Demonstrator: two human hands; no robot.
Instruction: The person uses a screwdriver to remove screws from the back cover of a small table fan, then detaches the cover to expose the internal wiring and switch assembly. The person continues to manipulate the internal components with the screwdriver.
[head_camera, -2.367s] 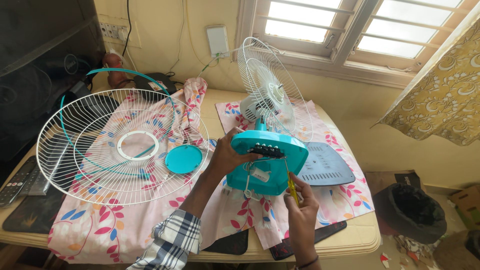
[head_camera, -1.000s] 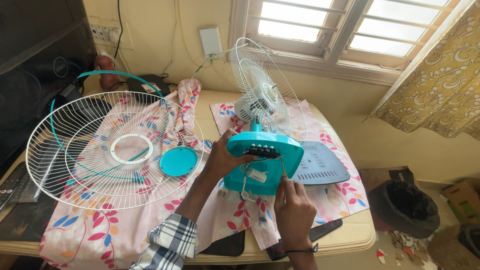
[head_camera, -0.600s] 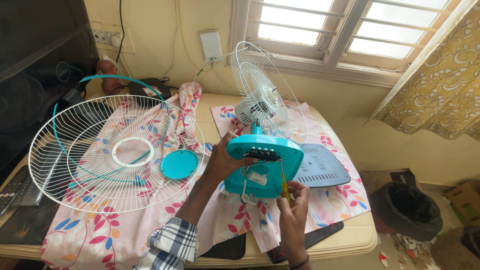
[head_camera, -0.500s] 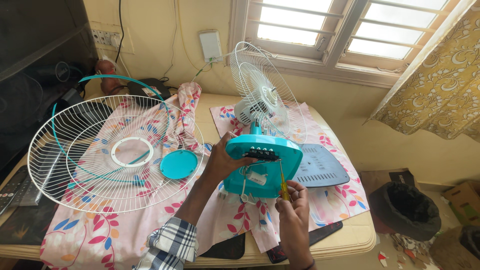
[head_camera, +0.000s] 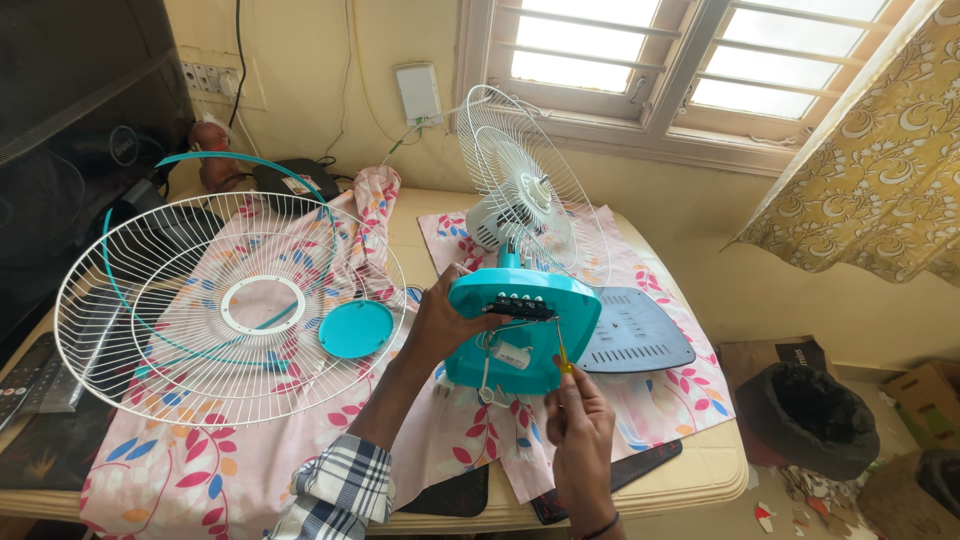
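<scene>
My left hand (head_camera: 445, 318) grips the left side of a teal fan base (head_camera: 530, 330), which is tipped up so its open underside with wires and a black switch row faces me. My right hand (head_camera: 580, 425) holds a thin yellow-handled screwdriver (head_camera: 562, 352), its tip pointing up into the base's underside. Behind the base stands the white rear fan guard with the motor (head_camera: 525, 195). The grey bottom cover plate (head_camera: 637, 332) lies flat to the right of the base.
A detached white front guard (head_camera: 225, 300) with a teal rim lies on the floral cloth at left, a round teal cap (head_camera: 355, 328) beside it. Remote controls (head_camera: 30, 365) sit at the table's left edge. A black bin (head_camera: 820, 415) stands on the floor at right.
My right hand has lifted from the base's lower edge, bringing the screwdriver upright to the underside. My left hand keeps its hold on the base.
</scene>
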